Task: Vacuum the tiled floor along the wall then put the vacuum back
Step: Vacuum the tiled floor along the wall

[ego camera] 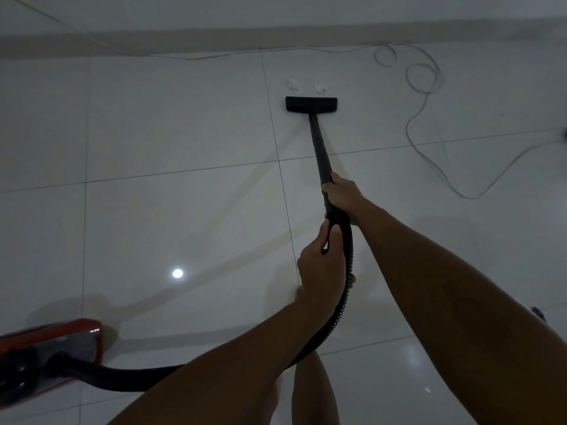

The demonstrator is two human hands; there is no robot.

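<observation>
A black vacuum wand runs from my hands to a flat black floor head lying on the pale tiled floor, a short way from the wall base. My right hand grips the wand's upper end. Just below it, my left hand grips the ribbed black hose. The hose curves down behind my left forearm to the red canister vacuum at the lower left. Two small white scraps lie right in front of the floor head.
A thin light cable lies in loops on the tiles at the right and trails along the wall base to the left. A dark object shows at the right edge. My legs stand at the bottom centre.
</observation>
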